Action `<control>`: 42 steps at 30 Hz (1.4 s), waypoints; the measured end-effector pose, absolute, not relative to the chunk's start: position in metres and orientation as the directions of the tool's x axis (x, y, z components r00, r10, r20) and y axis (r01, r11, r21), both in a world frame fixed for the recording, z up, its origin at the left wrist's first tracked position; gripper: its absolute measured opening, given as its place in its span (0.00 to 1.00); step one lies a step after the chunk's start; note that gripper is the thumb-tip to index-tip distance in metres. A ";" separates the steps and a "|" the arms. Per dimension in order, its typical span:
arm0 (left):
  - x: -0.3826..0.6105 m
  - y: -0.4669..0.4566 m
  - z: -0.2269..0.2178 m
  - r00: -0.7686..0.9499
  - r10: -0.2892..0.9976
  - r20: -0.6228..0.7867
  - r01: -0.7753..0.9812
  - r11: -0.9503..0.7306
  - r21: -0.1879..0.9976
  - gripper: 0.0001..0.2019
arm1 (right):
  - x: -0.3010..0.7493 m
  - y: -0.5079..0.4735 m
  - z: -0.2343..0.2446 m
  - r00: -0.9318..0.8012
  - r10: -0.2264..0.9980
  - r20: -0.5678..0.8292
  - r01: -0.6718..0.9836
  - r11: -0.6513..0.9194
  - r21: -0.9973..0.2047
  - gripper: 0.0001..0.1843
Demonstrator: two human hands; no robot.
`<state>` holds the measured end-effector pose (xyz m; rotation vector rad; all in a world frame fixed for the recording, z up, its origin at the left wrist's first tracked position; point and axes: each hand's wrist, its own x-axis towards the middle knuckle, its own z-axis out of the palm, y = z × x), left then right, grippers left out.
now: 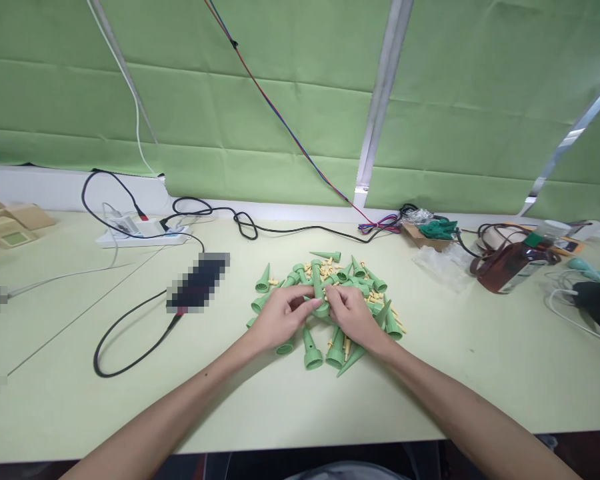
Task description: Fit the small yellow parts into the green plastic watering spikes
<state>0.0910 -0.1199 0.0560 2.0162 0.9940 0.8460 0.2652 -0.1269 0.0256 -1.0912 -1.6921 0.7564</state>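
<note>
My left hand (pixel 286 316) is closed on a green plastic plant-watering spike (pixel 317 283), its wide collar toward me and its narrow part pointing away. Against the side of that spike, the fingers of my right hand (pixel 351 313) are pinched together; whatever they hold is hidden or too small to make out. Around and beneath both hands lies a loose pile of similar green spikes (pixel 312 352). Small yellow plastic valve-like pieces (pixel 329 268) are scattered among them, mostly behind my hands.
To the left lies a dark, pixelated device (pixel 199 283) with a black cable looping toward me. A white power strip (pixel 143 230) sits behind it. At right are a brown bottle (pixel 515 267), a clear plastic bag (pixel 443 267) and a cardboard box (pixel 425 237) holding green material.
</note>
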 end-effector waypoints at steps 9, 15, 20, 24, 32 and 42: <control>0.088 -0.117 0.058 0.559 0.829 -0.025 0.142 -0.066 0.988 0.18 | 0.267 -0.132 0.031 -0.213 0.852 0.477 0.390 0.522 -0.759 0.22; 0.086 -0.116 0.057 0.613 0.787 -0.070 0.045 0.054 0.998 0.18 | 0.267 -0.132 0.031 -0.237 0.821 0.520 0.411 0.570 -0.711 0.20; 0.087 -0.115 0.055 0.581 0.810 -0.079 0.007 0.093 0.996 0.18 | 0.265 -0.131 0.027 -0.198 0.832 0.518 0.445 0.547 -0.709 0.21; 0.089 -0.115 0.057 0.514 0.855 -0.076 0.014 0.080 0.997 0.20 | 0.262 -0.132 0.028 -0.181 0.811 0.556 0.512 0.561 -0.651 0.20; 0.090 -0.114 0.054 0.514 0.856 -0.044 0.066 0.011 0.998 0.21 | 0.256 -0.141 0.030 -0.243 0.756 0.608 0.630 0.599 -0.493 0.17; 0.088 -0.110 0.046 0.598 0.800 -0.049 0.045 0.028 0.999 0.21 | 0.252 -0.144 0.031 -0.268 0.731 0.628 0.669 0.610 -0.424 0.15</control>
